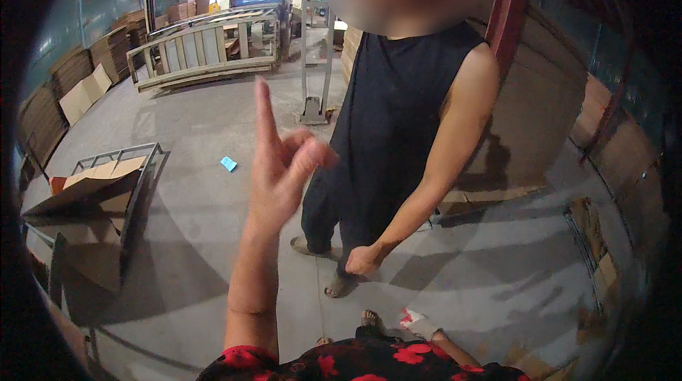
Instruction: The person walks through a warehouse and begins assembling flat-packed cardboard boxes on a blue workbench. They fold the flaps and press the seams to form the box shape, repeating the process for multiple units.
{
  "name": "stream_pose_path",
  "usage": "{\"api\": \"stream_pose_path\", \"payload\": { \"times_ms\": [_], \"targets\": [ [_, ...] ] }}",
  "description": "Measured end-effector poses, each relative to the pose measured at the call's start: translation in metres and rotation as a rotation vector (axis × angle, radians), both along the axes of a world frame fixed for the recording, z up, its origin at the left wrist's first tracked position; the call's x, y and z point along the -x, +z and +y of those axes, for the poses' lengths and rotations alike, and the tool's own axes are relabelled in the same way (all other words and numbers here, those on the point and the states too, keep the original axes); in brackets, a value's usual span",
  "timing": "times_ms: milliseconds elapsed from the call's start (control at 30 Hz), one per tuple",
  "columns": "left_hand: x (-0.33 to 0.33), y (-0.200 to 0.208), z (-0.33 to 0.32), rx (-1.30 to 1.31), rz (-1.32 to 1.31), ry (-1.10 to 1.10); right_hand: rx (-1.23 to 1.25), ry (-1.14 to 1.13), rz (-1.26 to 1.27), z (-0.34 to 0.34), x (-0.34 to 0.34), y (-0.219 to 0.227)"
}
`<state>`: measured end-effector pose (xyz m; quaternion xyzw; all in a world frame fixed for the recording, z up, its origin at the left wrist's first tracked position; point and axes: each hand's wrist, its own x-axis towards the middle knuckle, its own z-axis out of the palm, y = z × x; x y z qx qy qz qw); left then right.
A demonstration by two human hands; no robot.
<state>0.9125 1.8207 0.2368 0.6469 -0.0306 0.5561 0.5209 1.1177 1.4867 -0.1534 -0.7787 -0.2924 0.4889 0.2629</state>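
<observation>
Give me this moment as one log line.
left hand: raised, index finger up, holding nothing | right hand: not in view | ahead: person in black sleeveless top, fist closed | floor: blue scrap, cardboard cart

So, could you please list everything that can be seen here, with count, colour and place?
co-worker: one, black sleeveless clothes, standing centre, fist closed
metal cart: one, grey, left, carrying brown cardboard sheets
wooden frame: one, pale, lying far left
cardboard stacks: several, brown, along left wall
blue scrap: one, on grey floor
metal post: one, grey, behind
left hand: raised, empty, index finger up
right hand: low, wrapped in white with red marks, mostly hidden
</observation>
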Motion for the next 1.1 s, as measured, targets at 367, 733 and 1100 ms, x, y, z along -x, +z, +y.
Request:
{"api": "stream_pose_path", "payload": {
  "times_ms": [367, 733, 1100],
  "targets": [
    [-0.017, -0.229, -0.033, 0.169, 0.821, -0.158, 0.140, 0.213, -0.141, 0.046, -0.044, -0.019],
    [0.031, -0.299, -0.073, 0.434, 1.038, -0.336, 0.190, 0.326, -0.248, -0.020, -0.057, -0.128],
    [0.150, -0.118, 0.023, -0.205, -0.459, 0.591, 0.175, 0.559, -0.338, -0.009, -0.066, -0.153]
  ]
}}
